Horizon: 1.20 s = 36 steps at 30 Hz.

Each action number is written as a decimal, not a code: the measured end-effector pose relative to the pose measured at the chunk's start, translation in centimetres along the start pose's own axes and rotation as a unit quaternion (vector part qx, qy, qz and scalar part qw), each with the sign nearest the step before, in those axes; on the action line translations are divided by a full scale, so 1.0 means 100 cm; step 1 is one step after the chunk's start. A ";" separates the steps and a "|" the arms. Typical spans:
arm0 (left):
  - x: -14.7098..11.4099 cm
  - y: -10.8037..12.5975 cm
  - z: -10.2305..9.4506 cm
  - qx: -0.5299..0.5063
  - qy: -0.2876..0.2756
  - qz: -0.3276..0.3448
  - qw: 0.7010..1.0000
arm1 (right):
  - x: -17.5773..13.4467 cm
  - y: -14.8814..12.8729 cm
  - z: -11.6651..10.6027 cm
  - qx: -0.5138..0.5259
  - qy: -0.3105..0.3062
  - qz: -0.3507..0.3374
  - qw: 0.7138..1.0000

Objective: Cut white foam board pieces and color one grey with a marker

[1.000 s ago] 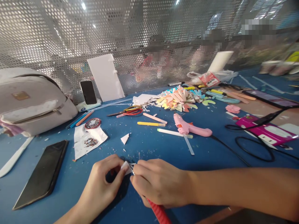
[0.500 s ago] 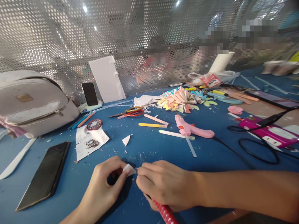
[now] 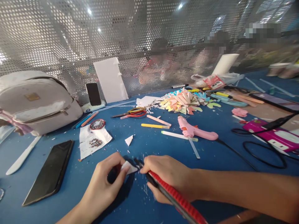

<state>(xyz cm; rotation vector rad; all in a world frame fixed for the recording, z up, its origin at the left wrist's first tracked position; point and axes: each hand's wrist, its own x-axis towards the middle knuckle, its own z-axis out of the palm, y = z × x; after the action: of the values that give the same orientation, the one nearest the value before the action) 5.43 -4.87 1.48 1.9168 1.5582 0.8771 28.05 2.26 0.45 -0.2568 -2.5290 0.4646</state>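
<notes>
Between the thumb and fingers of my left hand [image 3: 106, 179] is a small white foam piece [image 3: 130, 168], pinched so that its pointed end faces right. My right hand [image 3: 167, 177] is closed around a craft knife [image 3: 174, 194] with a red ridged handle. The dark tip of the knife lies just beside the foam piece's point; whether they touch I cannot tell. Another white triangular scrap [image 3: 129, 140] lies beyond my hands, among tiny crumbs on the blue table [image 3: 140, 149].
A pink glue gun [image 3: 201, 133] with a cord lies right, near markers [image 3: 155, 126] and scissors [image 3: 133, 113]. Behind is a pile of coloured cut pieces [image 3: 181, 101]. Left are a phone [image 3: 50, 171], a white plastic knife [image 3: 23, 155] and a backpack [image 3: 39, 102]. People sit behind the perforated screen [image 3: 130, 40].
My right hand has turned the craft knife, so more of its red handle and its dark tip show. My left hand still pinches the foam piece. The view has shifted slightly left.
</notes>
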 end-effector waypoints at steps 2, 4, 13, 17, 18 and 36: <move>0.002 -0.001 -0.002 -0.006 -0.007 -0.014 1.000 | 0.000 0.001 0.001 0.022 0.026 0.022 0.999; 0.003 -0.002 -0.003 -0.009 -0.010 -0.026 1.000 | 0.001 0.000 0.001 0.017 0.032 0.010 0.999; -0.001 -0.002 0.003 0.009 -0.023 -0.023 0.999 | 0.003 -0.004 0.001 -0.049 -0.024 -0.058 0.997; -0.002 0.000 0.004 0.016 -0.017 -0.017 1.000 | 0.003 -0.006 0.002 -0.053 -0.045 -0.048 0.996; -0.002 0.000 0.004 0.017 -0.018 -0.017 1.000 | 0.003 -0.006 0.002 -0.057 -0.052 -0.047 0.996; 0.006 0.000 0.006 0.083 -0.049 -0.005 0.995 | -0.002 -0.014 -0.002 -0.125 -0.135 -0.090 0.979</move>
<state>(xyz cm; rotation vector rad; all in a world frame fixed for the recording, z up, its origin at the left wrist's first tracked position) 5.95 -4.31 1.21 2.0326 1.6247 0.6572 28.19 0.95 1.07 -0.0568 -2.8454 0.1146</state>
